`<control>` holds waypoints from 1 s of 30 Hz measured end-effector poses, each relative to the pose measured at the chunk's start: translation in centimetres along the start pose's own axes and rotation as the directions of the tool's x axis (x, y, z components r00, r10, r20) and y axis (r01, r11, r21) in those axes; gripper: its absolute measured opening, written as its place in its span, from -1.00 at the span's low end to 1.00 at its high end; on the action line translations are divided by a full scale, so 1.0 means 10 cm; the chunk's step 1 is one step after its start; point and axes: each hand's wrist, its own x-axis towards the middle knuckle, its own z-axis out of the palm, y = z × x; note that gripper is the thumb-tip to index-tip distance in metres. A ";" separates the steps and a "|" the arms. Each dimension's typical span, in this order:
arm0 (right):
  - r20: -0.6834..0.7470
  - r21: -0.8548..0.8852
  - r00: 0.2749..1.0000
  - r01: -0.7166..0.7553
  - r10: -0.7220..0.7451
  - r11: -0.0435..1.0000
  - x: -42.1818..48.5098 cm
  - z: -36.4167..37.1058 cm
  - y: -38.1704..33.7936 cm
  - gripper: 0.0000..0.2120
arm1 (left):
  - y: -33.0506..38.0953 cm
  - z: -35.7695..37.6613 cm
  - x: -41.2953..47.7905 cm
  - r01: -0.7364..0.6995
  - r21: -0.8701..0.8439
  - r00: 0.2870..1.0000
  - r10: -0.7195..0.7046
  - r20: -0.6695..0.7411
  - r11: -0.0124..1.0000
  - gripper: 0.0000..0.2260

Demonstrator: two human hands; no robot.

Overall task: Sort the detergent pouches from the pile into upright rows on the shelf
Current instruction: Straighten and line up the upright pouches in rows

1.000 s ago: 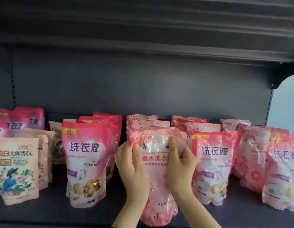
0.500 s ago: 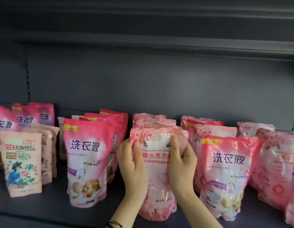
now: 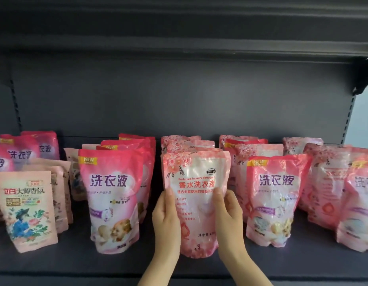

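On the dark shelf (image 3: 76, 263), the peach floral pouch (image 3: 26, 209) and the pink baby-print pouch (image 3: 113, 199) are standing upright, each apparently heading a row of its own design with labels facing out. The left hand (image 3: 165, 219) is pinching the left edge of the rose-print detergent pouch (image 3: 196, 203), thumb on the front and fingers hidden behind, and the right hand (image 3: 228, 215) is pinching the opposite edge likewise, both forearms reaching up from below. The pouch is standing at the front of its matching rose row, probably being steadied on its base, with a second baby-print pouch (image 3: 276, 199) heading the next row.
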 end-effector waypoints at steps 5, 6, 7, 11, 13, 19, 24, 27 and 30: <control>-0.033 -0.004 0.999 0.008 -0.008 1.000 -0.02 -0.07 -0.06 -0.59 | 0.00 0.09 -0.05 0.010 -0.030 0.999 -0.012 -0.049 1.000 -0.69; -0.053 -0.002 0.998 0.020 -0.020 1.000 -0.04 -0.11 -0.07 -0.60 | 0.00 0.12 -0.07 0.011 -0.030 0.999 -0.013 -0.047 0.999 -0.68; -0.072 -0.001 0.997 0.034 -0.034 0.999 -0.06 -0.15 -0.09 -0.62 | -0.01 0.15 -0.10 0.008 -0.030 0.999 -0.010 -0.044 1.000 -0.66; -0.108 0.001 0.990 0.088 -0.087 0.996 -0.07 -0.40 -0.20 -0.64 | 0.00 0.41 -0.27 -0.002 -0.059 0.999 -0.001 -0.049 0.998 -0.63; -0.119 -0.017 0.988 0.102 -0.103 0.995 -0.02 -0.55 -0.25 -0.64 | 0.03 0.58 -0.35 -0.016 -0.069 0.999 0.014 -0.030 0.998 -0.67; -0.058 -0.208 0.969 0.223 -0.240 0.952 0.09 -1.01 -0.30 -0.89 | -0.03 0.92 -0.56 -0.014 -0.082 0.993 0.005 -0.118 0.996 -0.70; -0.132 -0.370 0.799 0.510 -0.587 0.777 0.55 -1.48 -0.69 -0.73 | -0.04 0.98 -0.53 -0.028 -0.043 0.980 0.019 -0.197 0.999 -0.70; -0.069 -0.320 0.931 0.321 -0.360 0.892 0.99 -1.70 -0.81 -0.65 | -0.02 0.98 -0.50 -0.078 -0.015 0.965 0.071 -0.254 0.997 -0.73; 0.162 -0.071 0.986 0.057 -0.045 0.996 1.12 -1.71 -0.70 -0.72 | -0.08 0.96 -0.50 -0.085 -0.002 0.957 0.081 -0.278 0.996 -0.72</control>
